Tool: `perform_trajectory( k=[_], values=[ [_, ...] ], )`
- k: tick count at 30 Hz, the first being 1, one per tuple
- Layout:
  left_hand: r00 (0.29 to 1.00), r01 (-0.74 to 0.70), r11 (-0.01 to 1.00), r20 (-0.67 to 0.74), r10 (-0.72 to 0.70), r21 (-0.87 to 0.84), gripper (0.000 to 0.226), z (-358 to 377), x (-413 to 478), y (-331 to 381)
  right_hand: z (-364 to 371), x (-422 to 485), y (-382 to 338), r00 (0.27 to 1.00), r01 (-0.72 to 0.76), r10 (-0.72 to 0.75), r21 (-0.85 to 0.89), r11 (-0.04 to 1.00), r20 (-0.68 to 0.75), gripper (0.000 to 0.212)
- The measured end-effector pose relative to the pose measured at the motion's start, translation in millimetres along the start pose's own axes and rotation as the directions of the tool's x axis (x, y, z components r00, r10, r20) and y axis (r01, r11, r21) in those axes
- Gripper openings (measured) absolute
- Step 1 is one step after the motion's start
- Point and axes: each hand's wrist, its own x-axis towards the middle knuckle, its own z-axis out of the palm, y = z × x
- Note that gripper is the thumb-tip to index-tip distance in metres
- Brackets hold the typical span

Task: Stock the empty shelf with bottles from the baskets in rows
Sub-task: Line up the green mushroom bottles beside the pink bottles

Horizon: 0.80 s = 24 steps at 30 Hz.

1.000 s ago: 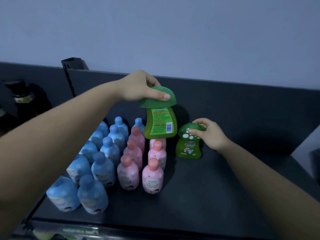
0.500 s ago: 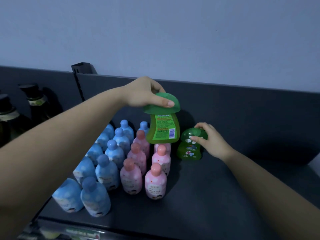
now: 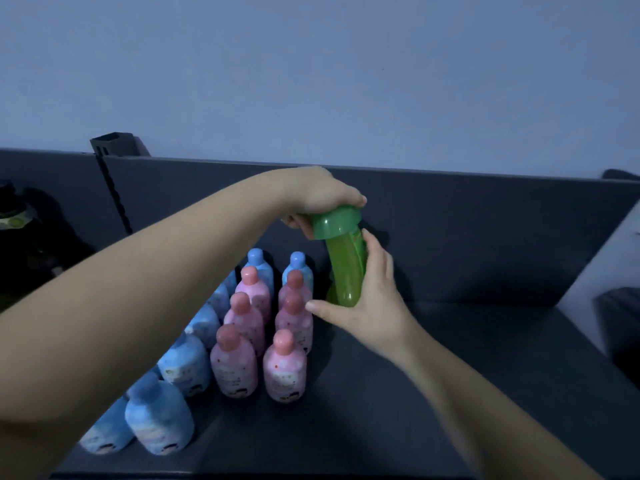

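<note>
A green bottle with a wide mushroom-shaped cap (image 3: 346, 268) is upright at the back of the dark shelf (image 3: 450, 375), just right of the pink rows. My left hand (image 3: 318, 195) grips its cap from above. My right hand (image 3: 374, 306) wraps round its body from the right, thumb stretched out below. I cannot tell if its base touches the shelf. Two rows of pink bottles (image 3: 284, 368) stand left of it, and rows of blue bottles (image 3: 159, 420) further left. The other green bottle is hidden behind the held one and my right hand.
A black upright post (image 3: 114, 188) divides this shelf from a bay at the left holding dark bottles (image 3: 14, 216). The shelf's dark back panel (image 3: 485, 216) runs behind everything. A pale panel (image 3: 588, 271) closes the right end.
My left hand carried the green bottle right and down and turned it edge-on. My right hand left the standing green bottle's cap and took hold of the carried bottle's body.
</note>
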Motion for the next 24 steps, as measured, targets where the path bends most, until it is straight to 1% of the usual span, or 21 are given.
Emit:
perform_trajectory(
  k=[1, 2, 3, 4, 5, 6, 7, 9, 10, 11, 13, 15, 17, 20, 22, 24],
  values=[
    [0.998, 0.006, 1.000, 0.060, -0.007, 0.008, 0.044, 4, 1, 7, 1, -1, 2, 0.999, -0.015, 0.014, -0.002, 1.000, -0.049, 0.106],
    [0.993, 0.002, 1.000, 0.117, -0.004, 0.014, 0.044, 7, 0, 14, -1, -1, 5, 0.995, -0.031, 0.035, 0.048, 0.998, -0.090, 0.092],
    [0.986, -0.013, 1.000, 0.164, 0.011, 0.009, 0.044, 9, -3, 21, -6, -3, 10, 0.989, -0.057, 0.075, 0.141, 0.988, -0.125, 0.074],
    [0.979, -0.040, 0.999, 0.198, 0.041, -0.012, 0.044, 10, -5, 26, -11, -7, 13, 0.979, -0.098, 0.143, 0.280, 0.955, -0.144, 0.057],
    [0.972, -0.086, 0.996, 0.215, 0.091, -0.033, 0.045, 11, -7, 29, -16, -12, 18, 0.971, -0.129, 0.200, 0.415, 0.901, -0.133, 0.046],
    [0.963, -0.154, 0.987, 0.220, 0.158, -0.036, 0.046, 13, -8, 30, -20, -17, 22, 0.966, -0.138, 0.230, 0.514, 0.846, -0.119, 0.041],
    [0.946, -0.238, 0.971, 0.224, 0.234, -0.009, 0.048, 15, -8, 27, -25, -22, 24, 0.965, -0.144, 0.244, 0.579, 0.803, -0.098, 0.040],
    [0.904, -0.376, 0.926, 0.234, 0.359, 0.030, 0.049, 20, -8, 20, -37, -28, 27, 0.967, -0.185, 0.256, 0.686, 0.704, -0.002, 0.047],
    [0.883, -0.418, 0.908, 0.234, 0.406, 0.003, 0.048, 22, -7, 17, -43, -28, 29, 0.967, -0.212, 0.247, 0.724, 0.656, 0.058, 0.052],
    [0.865, -0.445, 0.894, 0.231, 0.445, -0.054, 0.050, 25, -7, 14, -49, -25, 31, 0.967, -0.236, 0.230, 0.735, 0.636, 0.111, 0.056],
    [0.835, -0.472, 0.864, 0.226, 0.501, -0.174, 0.053, 28, -8, 12, -55, -20, 32, 0.963, -0.268, 0.194, 0.700, 0.662, 0.185, 0.062],
    [0.812, -0.495, 0.835, 0.213, 0.543, -0.240, 0.046, 30, -7, 10, -52, -19, 31, 0.962, -0.270, 0.161, 0.675, 0.687, 0.221, 0.063],
    [0.816, -0.508, 0.827, 0.175, 0.551, -0.240, 0.039, 32, -6, 8, -49, -23, 34, 0.964, -0.265, 0.170, 0.680, 0.684, 0.205, 0.063],
    [0.838, -0.494, 0.841, 0.137, 0.528, -0.223, 0.039, 41, -4, 3, -58, -29, 38, 0.961, -0.276, 0.192, 0.669, 0.691, 0.199, 0.067],
    [0.857, -0.474, 0.855, 0.113, 0.503, -0.210, 0.038, 48, -5, -2, -66, -29, 36, 0.955, -0.296, 0.196, 0.631, 0.717, 0.224, 0.065],
    [0.863, -0.475, 0.859, 0.087, 0.497, -0.190, 0.039, 56, -7, -6, -70, -27, 32, 0.964, -0.265, 0.189, 0.586, 0.766, 0.189, 0.058]
  ],
)
